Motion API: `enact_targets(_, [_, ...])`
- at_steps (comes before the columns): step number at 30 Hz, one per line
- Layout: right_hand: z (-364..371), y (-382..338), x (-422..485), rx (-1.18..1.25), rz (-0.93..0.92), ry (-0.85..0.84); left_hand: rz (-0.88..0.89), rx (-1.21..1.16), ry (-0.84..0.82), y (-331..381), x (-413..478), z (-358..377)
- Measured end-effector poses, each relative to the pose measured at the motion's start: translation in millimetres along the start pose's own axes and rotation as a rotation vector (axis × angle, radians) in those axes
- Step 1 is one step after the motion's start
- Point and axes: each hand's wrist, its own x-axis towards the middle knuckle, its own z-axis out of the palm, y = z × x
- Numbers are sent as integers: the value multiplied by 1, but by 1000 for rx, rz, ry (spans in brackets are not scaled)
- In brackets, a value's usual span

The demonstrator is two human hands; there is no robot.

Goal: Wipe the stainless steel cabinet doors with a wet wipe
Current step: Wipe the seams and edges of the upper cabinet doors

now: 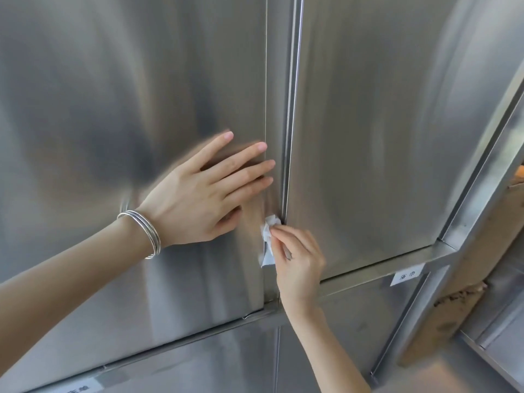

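Note:
Two brushed stainless steel cabinet doors fill the view: the left door point(119, 114) and the right door point(377, 131), split by a vertical seam point(290, 123). My left hand point(204, 194), with silver bangles on the wrist, lies flat with straight fingers on the left door beside the seam. Just below it, my right hand point(297, 256) pinches a small crumpled white wet wipe point(268, 236) and presses it against the lower part of the seam.
A steel rail point(397, 263) runs under the doors, with a white paper label point(407, 275) on it and another label point(76, 388) at the lower left. Lower panels point(198, 364) sit beneath. At the right, a steel frame point(487, 177) meets a rough brown edge point(453, 296).

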Motion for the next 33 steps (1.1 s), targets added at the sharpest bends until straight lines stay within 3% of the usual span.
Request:
enact_targets(3, [2,8,-25,-25,9,-13,7,-9,14,0,0,2])
enact_targets(8, [-11,30,-89,-125,120,-295,12,3,46,1,0,3])
enact_targets(11, [-4,31,-74,-104,105,-194,10,3,54,1,0,3])
enact_targets(16, [-15,21,-89,-148,152,-286,19,1,60,1,0,3])
enact_targets(21, [5,-1,17,-41,-103,77,19,-9,70,1,-1,4])
enact_targets(27, [-10,12,-29,-143,-165,-76,11,-13,56,-1,-2,4])
enact_targets(31, [-2,17,0,-101,-172,-8,11,-17,50,0,-1,5])
enact_targets(33, [-6,20,-12,-111,-186,-69,14,-16,44,1,-1,4])
